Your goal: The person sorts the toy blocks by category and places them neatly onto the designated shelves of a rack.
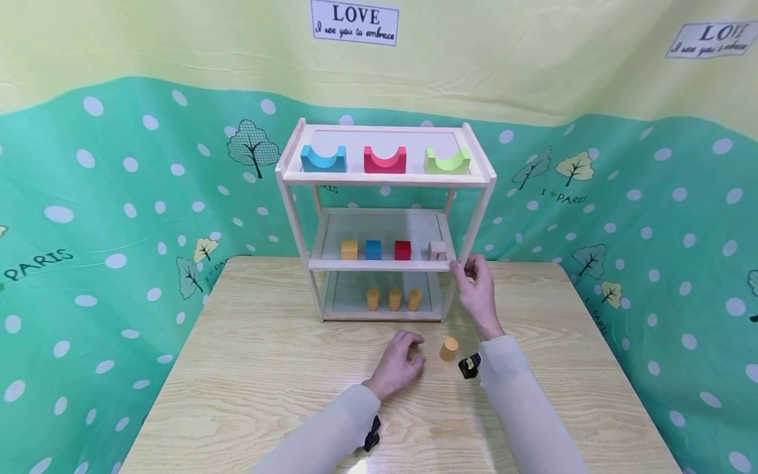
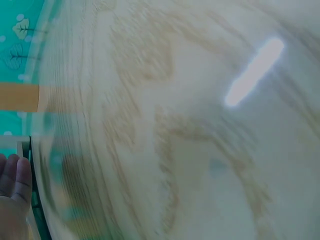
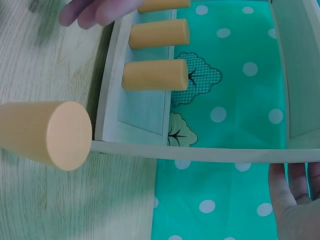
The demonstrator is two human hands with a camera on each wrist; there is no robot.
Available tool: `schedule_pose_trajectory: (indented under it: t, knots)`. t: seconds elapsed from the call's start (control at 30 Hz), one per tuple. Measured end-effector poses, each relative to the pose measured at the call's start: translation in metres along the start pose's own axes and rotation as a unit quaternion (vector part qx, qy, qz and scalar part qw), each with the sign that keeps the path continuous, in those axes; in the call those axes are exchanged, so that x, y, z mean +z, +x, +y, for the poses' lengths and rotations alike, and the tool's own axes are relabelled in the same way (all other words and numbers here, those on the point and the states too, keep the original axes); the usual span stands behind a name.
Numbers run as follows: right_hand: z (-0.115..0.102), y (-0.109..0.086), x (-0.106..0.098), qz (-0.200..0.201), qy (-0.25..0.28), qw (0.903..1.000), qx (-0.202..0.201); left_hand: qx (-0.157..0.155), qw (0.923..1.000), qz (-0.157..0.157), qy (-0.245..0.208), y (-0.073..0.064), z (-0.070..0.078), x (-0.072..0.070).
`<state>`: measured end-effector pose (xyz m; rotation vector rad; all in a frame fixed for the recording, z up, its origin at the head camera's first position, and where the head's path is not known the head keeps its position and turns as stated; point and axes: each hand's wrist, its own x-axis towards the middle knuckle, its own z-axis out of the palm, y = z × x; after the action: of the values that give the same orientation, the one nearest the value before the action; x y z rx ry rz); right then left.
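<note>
My right hand [image 1: 478, 293] is at the right front post of a small pale wooden three-tier shelf [image 1: 391, 264], level with its middle board. Its thumb lies across the front and its fingers are round the outer side, so it grips the post. In the right wrist view, the fingers [image 3: 297, 187] meet the post's edge. Low over the table, my left hand [image 1: 398, 365] holds nothing, its fingers loosely bent. Between the hands, an orange-tan wooden cylinder [image 1: 449, 349] stands on the table. Near the right hand, a whitish cube [image 1: 437, 250] sits on the middle board's right end.
Yellow [image 1: 349, 249], blue [image 1: 373, 249] and red [image 1: 403, 250] cubes share the middle board. Three tan cylinders [image 1: 394, 299] stand on the bottom board. Blue [image 1: 323, 162], red [image 1: 385, 163] and green [image 1: 447, 163] arch-cut blocks line the top. A patterned cloth [image 1: 148, 197] hangs behind.
</note>
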<state>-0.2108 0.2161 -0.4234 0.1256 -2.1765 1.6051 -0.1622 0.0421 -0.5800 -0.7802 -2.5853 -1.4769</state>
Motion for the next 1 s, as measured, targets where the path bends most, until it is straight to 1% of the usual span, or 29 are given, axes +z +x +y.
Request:
schedule_pose_trajectory:
  t: [0.13,0.27,0.5,0.63,0.77,0.87,1.0]
  knots:
    - [0.0,0.0,0.001,-0.001,-0.003,1.0,0.004,-0.005,1.0,-0.005,0.003,0.003,0.002,0.003]
    - [0.003,0.002,0.001,-0.002,-0.007,1.0,0.005,-0.004,1.0,-0.008,0.0,0.007,0.003,0.006]
    - [0.034,0.008,0.004,0.01,-0.007,0.9998,0.016,-0.011,0.9998,-0.013,-0.006,0.011,0.006,0.013]
    - [0.038,0.008,0.004,0.013,-0.006,0.9998,0.015,-0.012,0.9998,-0.013,-0.004,0.012,0.009,0.017]
    - [0.035,0.008,0.003,0.009,-0.003,0.9998,0.015,0.0,0.9999,-0.012,-0.006,0.013,0.011,0.02]
    - [0.023,0.006,0.002,0.002,0.001,1.0,0.008,0.005,0.9999,-0.01,-0.008,0.014,0.013,0.022]
    - [0.006,0.002,0.0,-0.003,0.006,1.0,0.003,0.002,0.9999,-0.006,-0.01,0.015,0.016,0.025]
